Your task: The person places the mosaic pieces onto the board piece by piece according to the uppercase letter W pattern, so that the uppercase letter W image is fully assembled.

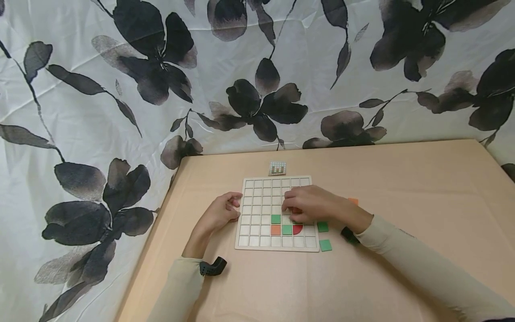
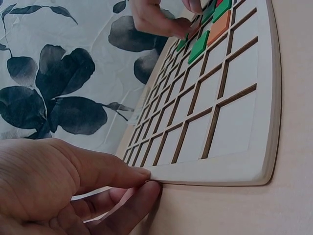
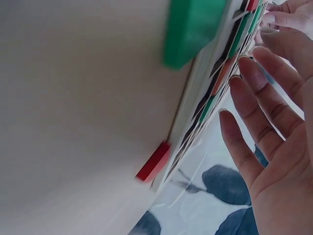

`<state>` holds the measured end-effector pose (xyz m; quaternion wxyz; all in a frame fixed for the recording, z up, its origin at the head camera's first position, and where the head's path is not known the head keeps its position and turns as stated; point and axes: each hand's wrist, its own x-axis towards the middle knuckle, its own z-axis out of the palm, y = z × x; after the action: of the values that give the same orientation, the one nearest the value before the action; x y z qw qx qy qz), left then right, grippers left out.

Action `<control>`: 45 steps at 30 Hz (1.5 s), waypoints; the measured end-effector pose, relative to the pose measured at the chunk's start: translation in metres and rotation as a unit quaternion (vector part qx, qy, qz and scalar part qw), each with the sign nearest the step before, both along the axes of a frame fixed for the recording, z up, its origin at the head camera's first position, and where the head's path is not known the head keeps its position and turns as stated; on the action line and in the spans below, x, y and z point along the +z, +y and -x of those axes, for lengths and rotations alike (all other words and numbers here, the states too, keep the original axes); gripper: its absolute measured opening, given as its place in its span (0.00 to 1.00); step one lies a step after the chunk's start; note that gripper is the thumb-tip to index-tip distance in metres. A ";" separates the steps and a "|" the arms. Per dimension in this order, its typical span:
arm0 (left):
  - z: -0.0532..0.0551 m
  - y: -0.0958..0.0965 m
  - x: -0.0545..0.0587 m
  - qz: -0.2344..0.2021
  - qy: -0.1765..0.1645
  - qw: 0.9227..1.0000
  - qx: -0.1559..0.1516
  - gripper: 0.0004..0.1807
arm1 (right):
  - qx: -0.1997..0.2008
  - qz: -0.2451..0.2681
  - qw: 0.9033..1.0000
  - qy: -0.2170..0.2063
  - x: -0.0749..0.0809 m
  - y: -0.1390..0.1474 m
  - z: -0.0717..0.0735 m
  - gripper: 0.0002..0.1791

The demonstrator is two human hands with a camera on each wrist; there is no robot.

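Note:
A white grid board (image 1: pixel 257 243) lies on the table. At its left edge, my left hand (image 1: pixel 221 212) pinches the rim between thumb and finger, as the left wrist view shows up close. Over the right half of the board reaches my right hand (image 1: pixel 314 203), fingertips down at the squares and partly covering some tiles. Its fingers (image 3: pixel 249 107) look loosely extended in the right wrist view, with no tile visible in them. Set in the grid are a green tile (image 1: pixel 275 219), an orange tile (image 1: pixel 275 230) and a red rounded tile (image 1: pixel 297 229).
Loose green tiles (image 1: pixel 325 245) lie just right of the board, and an orange tile (image 1: pixel 353 201) shows behind the right wrist. A red tile (image 3: pixel 154 161) sits beside the board. A small pattern card (image 1: pixel 277 168) rests beyond the far edge. Floral cloth (image 1: pixel 249 67) hangs behind.

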<state>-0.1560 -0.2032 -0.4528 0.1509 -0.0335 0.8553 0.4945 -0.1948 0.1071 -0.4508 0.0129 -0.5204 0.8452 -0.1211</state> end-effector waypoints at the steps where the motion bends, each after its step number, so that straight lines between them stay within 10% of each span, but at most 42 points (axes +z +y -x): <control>1: 0.000 0.000 0.000 0.001 0.001 1.000 0.001 0.33 | -0.002 0.002 1.000 0.003 0.000 0.003 0.000 0.07; 45: 0.000 0.000 0.000 0.008 0.013 1.000 -0.011 0.33 | -0.137 -0.011 0.990 -0.025 0.004 0.116 -0.017 0.16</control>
<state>-0.1564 -0.2034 -0.4527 0.1447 -0.0187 0.8616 0.4862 -0.1782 0.2227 -0.4469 0.0229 -0.3961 0.9094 -0.1247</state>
